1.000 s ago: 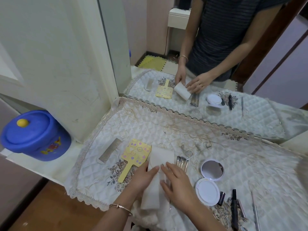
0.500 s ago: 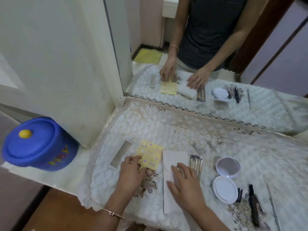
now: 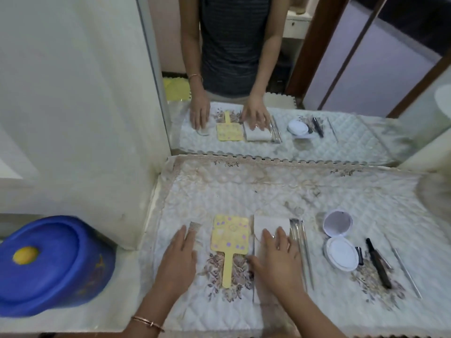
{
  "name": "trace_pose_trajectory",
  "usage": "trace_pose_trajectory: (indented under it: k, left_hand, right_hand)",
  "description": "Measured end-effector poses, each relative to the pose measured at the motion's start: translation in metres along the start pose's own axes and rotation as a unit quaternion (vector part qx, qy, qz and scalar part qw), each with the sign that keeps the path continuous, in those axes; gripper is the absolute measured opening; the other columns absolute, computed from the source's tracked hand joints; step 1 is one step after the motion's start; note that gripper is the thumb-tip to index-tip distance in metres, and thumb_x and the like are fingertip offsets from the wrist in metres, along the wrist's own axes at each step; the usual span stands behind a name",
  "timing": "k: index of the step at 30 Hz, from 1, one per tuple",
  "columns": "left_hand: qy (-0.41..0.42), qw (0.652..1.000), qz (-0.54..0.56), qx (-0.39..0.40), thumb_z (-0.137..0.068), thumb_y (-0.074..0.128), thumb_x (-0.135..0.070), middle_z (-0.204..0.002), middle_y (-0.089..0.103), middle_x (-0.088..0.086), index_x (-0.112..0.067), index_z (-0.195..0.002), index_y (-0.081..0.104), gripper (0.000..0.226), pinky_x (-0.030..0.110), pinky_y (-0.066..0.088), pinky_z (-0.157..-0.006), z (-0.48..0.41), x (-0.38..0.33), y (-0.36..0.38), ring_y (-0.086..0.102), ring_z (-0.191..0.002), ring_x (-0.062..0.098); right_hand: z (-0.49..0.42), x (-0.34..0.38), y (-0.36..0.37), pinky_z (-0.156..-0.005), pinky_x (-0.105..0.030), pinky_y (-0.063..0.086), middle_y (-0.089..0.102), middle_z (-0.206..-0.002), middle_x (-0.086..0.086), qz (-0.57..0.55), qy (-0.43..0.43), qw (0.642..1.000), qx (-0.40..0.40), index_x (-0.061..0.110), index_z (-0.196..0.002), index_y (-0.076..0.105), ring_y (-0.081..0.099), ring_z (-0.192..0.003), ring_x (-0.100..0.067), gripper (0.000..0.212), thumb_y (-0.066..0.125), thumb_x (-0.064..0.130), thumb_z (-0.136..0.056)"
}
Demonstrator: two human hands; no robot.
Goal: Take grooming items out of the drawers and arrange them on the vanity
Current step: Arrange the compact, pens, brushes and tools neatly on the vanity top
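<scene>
Two hands flat, fingers apart, nothing gripped. Left hand (image 3: 179, 254) presses grey toothed comb (image 3: 192, 228) near left edge of quilted white vanity cover (image 3: 244, 191); right hand (image 3: 278, 259) flattens white folded cloth (image 3: 271, 224) beside yellow dotted paddle mirror (image 3: 230, 240). Likely straightening row along front edge.

A blue lidded tub (image 3: 48, 264) sits beside the wall mirror (image 3: 341, 69).
</scene>
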State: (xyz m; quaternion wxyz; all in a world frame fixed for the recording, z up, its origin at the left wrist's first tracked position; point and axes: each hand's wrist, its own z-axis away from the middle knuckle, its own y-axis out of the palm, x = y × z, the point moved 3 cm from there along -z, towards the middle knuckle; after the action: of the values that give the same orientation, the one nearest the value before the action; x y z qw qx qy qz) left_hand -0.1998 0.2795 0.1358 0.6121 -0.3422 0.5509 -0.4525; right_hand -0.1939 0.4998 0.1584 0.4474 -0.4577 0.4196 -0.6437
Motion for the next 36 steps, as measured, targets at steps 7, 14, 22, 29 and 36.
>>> trace_pose_trajectory:
  k: [7, 14, 22, 29, 36]
  left_hand:
    - [-0.016, 0.996, 0.015, 0.085, -0.096, 0.029, -0.018, -0.152, -0.024, 0.003, -0.010, -0.145, -0.006, 0.061, 0.032, 0.008, -0.117, 0.012, -0.013, 0.015, -0.005, -0.144, 0.026]
    - [0.012, 0.994, 0.006, 0.110, -0.097, 0.030, -0.021, -0.156, -0.017, 0.000, -0.014, -0.146, -0.003, 0.060, 0.033, 0.009, -0.117, 0.008, -0.014, 0.007, -0.001, -0.142, 0.023]
    - [0.050, 0.998, -0.021, 0.011, -0.090, 0.009, -0.048, -0.152, 0.027, 0.004, -0.016, -0.137, 0.034, 0.063, 0.038, 0.034, -0.107, 0.007, -0.019, 0.008, 0.014, -0.137, 0.020]
    - [0.155, 0.973, -0.151, 0.084, -0.086, 0.008, -0.067, -0.157, 0.010, 0.001, -0.032, -0.143, 0.019, 0.068, 0.034, -0.001, -0.111, -0.004, -0.046, 0.039, -0.010, -0.143, 0.020]
    - [0.153, 0.977, -0.137, 0.055, -0.090, 0.008, -0.062, -0.158, 0.002, -0.003, -0.034, -0.143, 0.008, 0.060, 0.034, -0.003, -0.112, -0.010, -0.044, 0.057, -0.014, -0.144, 0.020]
  right_hand:
    - [0.010, 0.044, 0.030, -0.096, -0.034, 0.046, 0.061, -0.127, -0.007, 0.074, -0.114, 0.991, 0.003, 0.025, -0.123, 0.049, 0.040, -0.122, -0.027, 0.068, 0.028, 0.070, -0.077]
    - [0.014, 0.044, 0.046, -0.101, -0.034, 0.028, 0.062, -0.126, 0.002, 0.080, -0.143, 0.982, 0.093, 0.030, -0.123, 0.050, 0.050, -0.121, -0.022, 0.064, 0.029, 0.069, -0.078]
    - [0.014, 0.018, 0.015, -0.105, -0.031, 0.036, 0.060, -0.127, -0.005, -0.083, -0.140, 0.987, -0.009, 0.024, -0.121, 0.052, 0.045, -0.123, -0.021, 0.052, 0.036, 0.059, -0.086]
    - [0.011, -0.029, 0.008, -0.113, -0.034, 0.022, 0.032, -0.148, -0.018, -0.080, -0.027, 0.996, -0.024, 0.023, -0.139, 0.028, 0.017, -0.136, -0.023, 0.075, 0.043, 0.063, -0.077]
    - [0.001, -0.022, 0.008, -0.117, -0.034, 0.008, -0.012, -0.156, -0.004, -0.117, -0.063, 0.989, 0.060, 0.028, -0.145, 0.001, -0.008, -0.145, -0.023, 0.083, 0.052, 0.049, -0.084]
